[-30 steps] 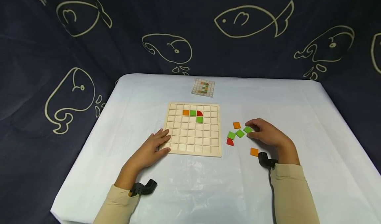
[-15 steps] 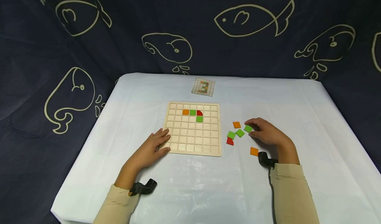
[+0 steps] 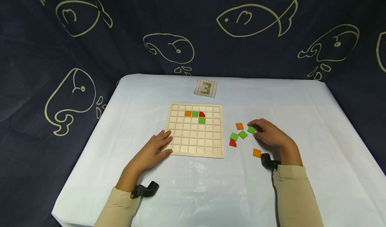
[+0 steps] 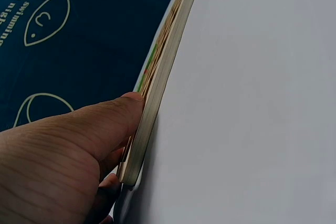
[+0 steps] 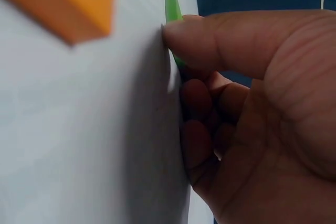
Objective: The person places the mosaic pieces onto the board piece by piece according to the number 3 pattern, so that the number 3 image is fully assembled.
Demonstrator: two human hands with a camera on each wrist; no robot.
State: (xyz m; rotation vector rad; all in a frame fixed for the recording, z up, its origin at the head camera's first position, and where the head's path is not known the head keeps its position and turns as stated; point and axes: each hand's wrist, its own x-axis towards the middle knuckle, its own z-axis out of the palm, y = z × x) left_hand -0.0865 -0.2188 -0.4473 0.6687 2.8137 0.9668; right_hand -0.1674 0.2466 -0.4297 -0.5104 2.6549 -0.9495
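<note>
A wooden grid board (image 3: 193, 141) lies on the white table. In its upper part sit an orange square, a green square, a red quarter-round tile (image 3: 201, 114) and another green square. My left hand (image 3: 154, 150) rests with spread fingers on the board's left edge; the left wrist view has its thumb (image 4: 118, 116) against the board's edge. To the board's right, my right hand (image 3: 269, 133) pinches a green square tile (image 3: 251, 129) between thumb and index finger, at the tabletop. In the right wrist view the thumb (image 5: 210, 40) partly hides this green tile (image 5: 172, 7).
Beside the right hand lie loose orange (image 3: 239, 126), green (image 3: 242, 134) and red (image 3: 233, 143) tiles. One orange square (image 3: 257, 153) is nearer the wrist. A pattern card (image 3: 205, 88) lies behind the board. Dark fish-printed cloth (image 3: 256, 52) hangs behind the table.
The right thumb has shifted slightly inward along the green tile, which has turned a little. The left hand and the board stay in place.
</note>
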